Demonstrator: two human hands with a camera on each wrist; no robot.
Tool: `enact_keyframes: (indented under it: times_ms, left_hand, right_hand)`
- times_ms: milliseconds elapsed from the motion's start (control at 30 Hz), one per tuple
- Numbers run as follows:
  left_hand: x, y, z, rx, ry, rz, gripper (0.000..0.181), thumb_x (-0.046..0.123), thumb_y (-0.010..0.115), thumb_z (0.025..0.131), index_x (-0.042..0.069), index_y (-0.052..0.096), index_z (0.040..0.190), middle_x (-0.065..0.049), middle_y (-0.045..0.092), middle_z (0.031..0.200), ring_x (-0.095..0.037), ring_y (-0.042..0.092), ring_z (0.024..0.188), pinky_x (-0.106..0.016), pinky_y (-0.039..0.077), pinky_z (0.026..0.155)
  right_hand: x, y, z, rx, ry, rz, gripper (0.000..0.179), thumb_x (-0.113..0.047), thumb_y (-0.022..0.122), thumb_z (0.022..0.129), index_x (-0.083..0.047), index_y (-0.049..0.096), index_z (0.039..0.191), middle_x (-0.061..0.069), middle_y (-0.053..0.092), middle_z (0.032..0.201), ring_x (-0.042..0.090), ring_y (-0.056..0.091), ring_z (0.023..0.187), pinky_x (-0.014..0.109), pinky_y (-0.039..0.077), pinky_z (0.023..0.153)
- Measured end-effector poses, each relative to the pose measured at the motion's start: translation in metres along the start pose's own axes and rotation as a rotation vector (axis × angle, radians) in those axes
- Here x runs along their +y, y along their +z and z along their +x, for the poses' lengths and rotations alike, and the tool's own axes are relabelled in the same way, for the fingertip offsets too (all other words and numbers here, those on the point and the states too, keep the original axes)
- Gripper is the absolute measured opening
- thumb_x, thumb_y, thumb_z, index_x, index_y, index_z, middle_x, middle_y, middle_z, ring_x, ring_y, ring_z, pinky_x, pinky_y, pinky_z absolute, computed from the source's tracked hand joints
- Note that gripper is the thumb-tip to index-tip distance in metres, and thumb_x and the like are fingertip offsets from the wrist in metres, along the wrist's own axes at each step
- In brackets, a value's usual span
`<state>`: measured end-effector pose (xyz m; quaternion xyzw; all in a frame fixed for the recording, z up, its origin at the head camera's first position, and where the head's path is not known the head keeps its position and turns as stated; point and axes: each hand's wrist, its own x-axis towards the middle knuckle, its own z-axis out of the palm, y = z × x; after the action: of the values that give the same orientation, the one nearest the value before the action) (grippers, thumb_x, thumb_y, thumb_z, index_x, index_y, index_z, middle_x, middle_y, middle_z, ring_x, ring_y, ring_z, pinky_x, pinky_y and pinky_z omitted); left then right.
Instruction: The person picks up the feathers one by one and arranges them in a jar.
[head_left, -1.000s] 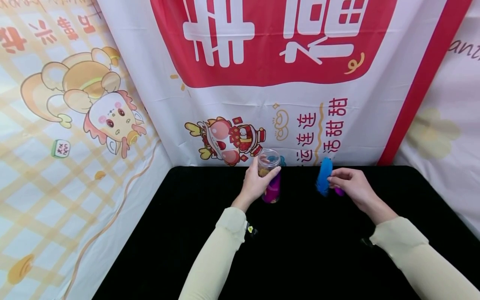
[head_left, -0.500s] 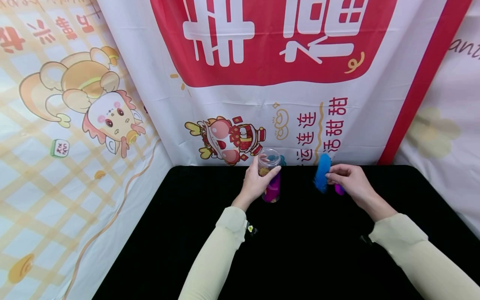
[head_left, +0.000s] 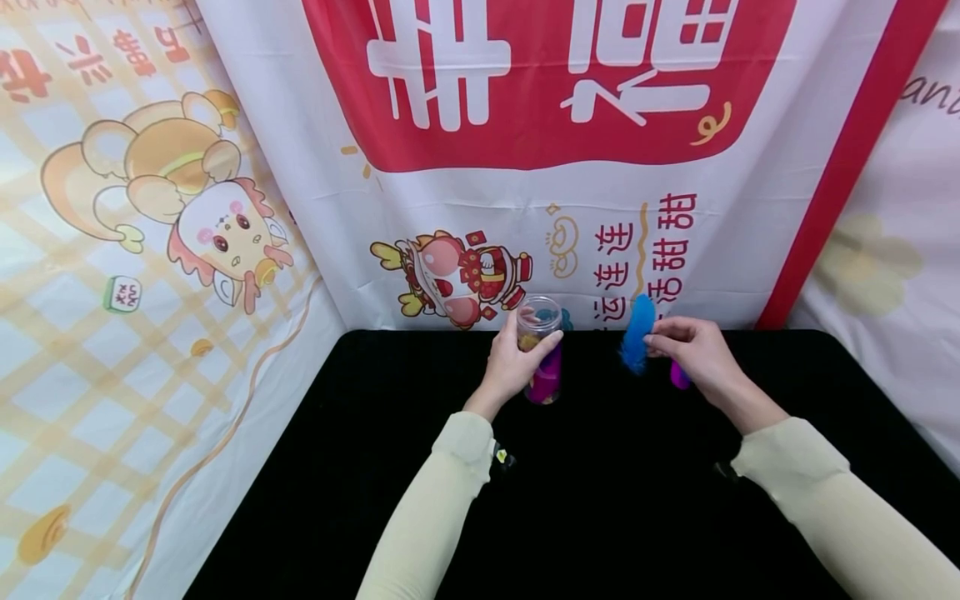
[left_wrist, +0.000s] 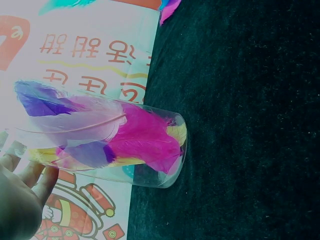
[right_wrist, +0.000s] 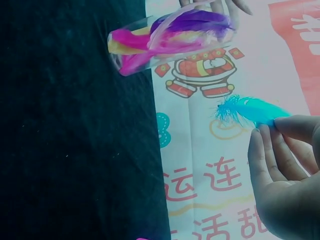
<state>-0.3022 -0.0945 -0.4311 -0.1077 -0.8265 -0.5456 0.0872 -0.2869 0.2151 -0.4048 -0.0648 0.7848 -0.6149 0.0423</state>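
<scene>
My left hand [head_left: 513, 363] grips the upper part of a clear jar [head_left: 546, 377], which stands upright near the table's back edge. Pink, purple, white and yellow feathers [left_wrist: 145, 137] show through its wall in the left wrist view. To the right of the jar, my right hand [head_left: 699, 357] pinches a blue feather [head_left: 637, 335] between thumb and fingertips. That feather is raised, apart from the jar, with its fluffy end toward the jar in the right wrist view. Below the right hand, a purple-pink feather [head_left: 680, 376] is partly hidden by the hand.
A black cloth-covered table [head_left: 600, 500] lies under both hands. Directly behind its back edge hangs a white and red printed cloth [head_left: 465, 200]. Another printed cloth [head_left: 150, 333] hangs along the left side, and a pale one [head_left: 885, 317] on the right.
My right hand has moved slightly up and left with the blue feather, bringing it a little nearer the jar. The left hand and jar have stayed in place.
</scene>
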Motion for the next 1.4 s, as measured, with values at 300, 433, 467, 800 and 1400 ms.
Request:
enact_keyframes:
  times_ms: [300,433,467,800,1400]
  left_hand:
    - [0.001,0.000,-0.001,-0.002,-0.006,-0.004,0.071,0.065,0.071,0.087,0.031,0.044,0.144,-0.001,0.060,0.136,-0.017,0.058,0.123,-0.043,0.047,0.105]
    - [0.002,0.000,-0.001,-0.004,-0.008,-0.005,0.068,0.060,0.072,0.089,0.031,0.044,0.144,-0.001,0.060,0.136,-0.017,0.058,0.124,-0.045,0.047,0.104]
    - [0.002,0.000,-0.001,-0.004,-0.009,-0.003,0.068,0.059,0.072,0.090,0.031,0.044,0.144,-0.001,0.060,0.136,-0.017,0.058,0.124,-0.045,0.047,0.104]
    - [0.001,0.000,-0.001,0.001,-0.003,0.009,0.079,0.066,0.071,0.087,0.025,0.042,0.148,-0.002,0.060,0.137,-0.018,0.058,0.125,-0.046,0.047,0.105]
    - [0.003,0.000,-0.002,-0.011,-0.024,-0.009,0.076,0.064,0.071,0.088,0.028,0.042,0.148,-0.001,0.059,0.139,-0.019,0.057,0.126,-0.047,0.047,0.106]
  right_hand:
    - [-0.016,0.005,0.001,-0.002,-0.030,0.000,0.037,-0.018,0.067,0.101,0.008,0.061,0.127,-0.006,0.076,0.099,0.011,0.072,0.090,0.022,0.056,0.082]
    - [-0.022,0.009,0.002,0.000,-0.062,0.012,0.036,-0.016,0.068,0.101,0.010,0.061,0.125,-0.005,0.076,0.099,0.010,0.072,0.088,0.024,0.057,0.082]
    - [-0.023,0.009,0.003,-0.001,-0.067,0.011,0.035,-0.016,0.068,0.101,0.010,0.061,0.124,-0.005,0.076,0.099,0.010,0.072,0.088,0.023,0.057,0.082]
    - [-0.036,0.012,0.007,-0.009,-0.075,0.044,0.035,-0.017,0.068,0.101,0.009,0.062,0.122,-0.005,0.076,0.097,0.013,0.072,0.089,0.023,0.057,0.083]
    - [-0.067,0.019,0.010,0.017,-0.119,0.058,0.034,-0.024,0.071,0.099,0.004,0.066,0.118,-0.009,0.076,0.094,0.014,0.072,0.088,0.024,0.057,0.077]
